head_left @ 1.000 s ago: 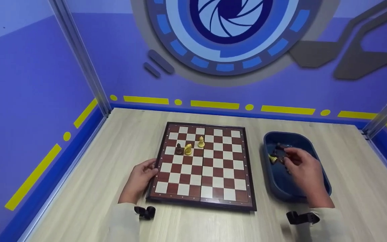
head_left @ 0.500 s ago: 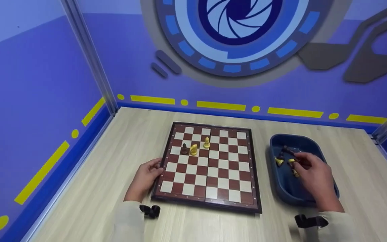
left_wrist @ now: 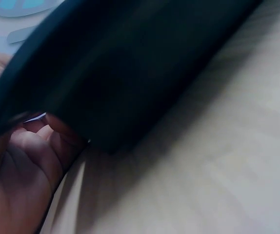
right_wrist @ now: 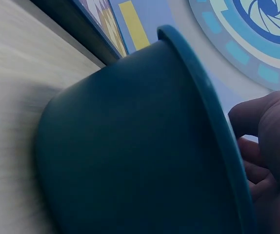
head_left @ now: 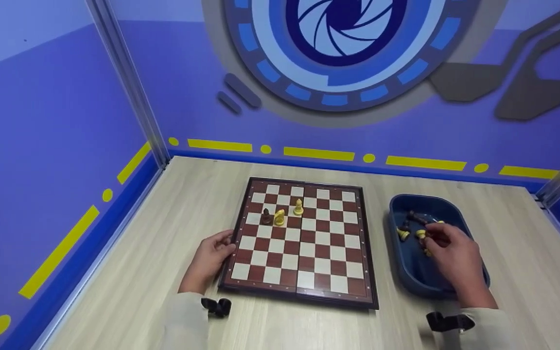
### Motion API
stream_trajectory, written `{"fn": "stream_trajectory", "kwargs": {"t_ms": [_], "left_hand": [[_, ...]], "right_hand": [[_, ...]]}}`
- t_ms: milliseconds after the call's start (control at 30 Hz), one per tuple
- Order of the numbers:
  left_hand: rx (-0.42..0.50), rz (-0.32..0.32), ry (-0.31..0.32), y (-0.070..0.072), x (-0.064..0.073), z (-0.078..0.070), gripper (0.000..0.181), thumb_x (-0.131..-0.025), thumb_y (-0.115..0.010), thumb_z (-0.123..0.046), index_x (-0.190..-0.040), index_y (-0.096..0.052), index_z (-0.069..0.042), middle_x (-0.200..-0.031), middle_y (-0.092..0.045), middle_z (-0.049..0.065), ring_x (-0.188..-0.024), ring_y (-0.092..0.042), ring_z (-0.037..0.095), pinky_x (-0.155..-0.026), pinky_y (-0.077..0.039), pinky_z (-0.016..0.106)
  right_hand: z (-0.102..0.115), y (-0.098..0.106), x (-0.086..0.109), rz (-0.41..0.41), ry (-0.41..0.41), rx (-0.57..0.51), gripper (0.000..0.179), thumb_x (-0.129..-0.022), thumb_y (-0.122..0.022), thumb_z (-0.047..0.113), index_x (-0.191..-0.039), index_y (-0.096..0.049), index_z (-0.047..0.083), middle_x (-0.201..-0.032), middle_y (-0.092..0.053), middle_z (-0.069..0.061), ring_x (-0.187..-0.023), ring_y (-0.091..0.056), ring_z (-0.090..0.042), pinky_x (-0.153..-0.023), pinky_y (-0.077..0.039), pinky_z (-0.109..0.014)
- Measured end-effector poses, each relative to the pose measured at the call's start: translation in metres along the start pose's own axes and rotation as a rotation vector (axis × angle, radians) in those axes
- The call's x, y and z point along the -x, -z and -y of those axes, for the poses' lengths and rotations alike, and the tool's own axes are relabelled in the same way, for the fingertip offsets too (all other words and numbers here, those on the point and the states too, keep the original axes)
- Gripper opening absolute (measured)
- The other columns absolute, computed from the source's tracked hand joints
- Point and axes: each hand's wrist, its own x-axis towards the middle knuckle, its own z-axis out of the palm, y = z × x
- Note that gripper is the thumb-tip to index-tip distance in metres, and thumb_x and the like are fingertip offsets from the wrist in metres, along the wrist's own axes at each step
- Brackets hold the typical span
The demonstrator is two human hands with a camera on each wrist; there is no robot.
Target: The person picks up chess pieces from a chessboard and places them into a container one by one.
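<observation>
My left hand (head_left: 209, 257) grips the left edge of the chessboard (head_left: 319, 262), thumb near the top rim. In the left wrist view the board's dark side (left_wrist: 130, 73) hides part of the fingers. On the board stand a dark pawn-like chess piece (head_left: 267, 217), a cream knight (head_left: 279, 218) beside it and a cream bishop (head_left: 299, 207) farther back. My right hand (head_left: 455, 255) reaches into the blue tub (head_left: 396, 265), thumb and forefinger bent among loose chess pieces (head_left: 404, 234). Whether they pinch a piece is hidden. The tub's wall (right_wrist: 130, 146) fills much of the right wrist view.
The wooden table (head_left: 202, 189) carries the board at its middle and the tub to the right, with a narrow gap between. Blue-purple panels (head_left: 56, 146) rise at the left and back, joined by a metal post (head_left: 131, 82).
The head view has shifted slightly. Inside the tub the right hand has moved a little right, uncovering cream pieces near its fingertips. The left hand and the pieces on the board stay put.
</observation>
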Motion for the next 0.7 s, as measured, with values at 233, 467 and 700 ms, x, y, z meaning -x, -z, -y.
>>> {"fn": "stream_trajectory", "kwargs": {"t_ms": [233, 467, 700], "left_hand": [[0.002, -0.02, 0.016, -0.001, -0.001, 0.001, 0.04, -0.09, -0.057, 0.006, -0.131, -0.056, 0.006, -0.099, -0.061, 0.013, -0.081, -0.058, 0.009, -0.07, -0.051, 0.02], [0.038, -0.007, 0.022, -0.001, 0.0, -0.002, 0.042, -0.09, -0.056, 0.007, -0.132, -0.053, 0.008, -0.101, -0.061, 0.016, -0.082, -0.06, 0.008, -0.07, -0.052, 0.021], [0.039, 0.006, -0.005, 0.0, 0.0, 0.001, 0.042, -0.09, -0.057, 0.006, -0.132, -0.052, 0.01, -0.1, -0.061, 0.016, -0.081, -0.061, 0.007, -0.07, -0.052, 0.021]], "right_hand": [[0.0, -0.001, 0.0, -0.012, 0.012, -0.006, 0.027, -0.092, -0.063, 0.019, -0.117, -0.066, 0.01, -0.111, -0.065, -0.013, -0.1, -0.064, -0.028, -0.066, -0.043, -0.008], [0.005, -0.009, 0.0, -0.003, 0.024, -0.002, 0.025, -0.093, -0.062, 0.02, -0.115, -0.067, 0.011, -0.111, -0.064, -0.012, -0.102, -0.064, -0.028, -0.071, -0.04, -0.007], [0.014, -0.018, -0.003, 0.006, 0.057, -0.036, 0.024, -0.09, -0.064, 0.015, -0.113, -0.067, 0.009, -0.115, -0.064, -0.013, -0.102, -0.064, -0.027, -0.072, -0.042, -0.008]]}}
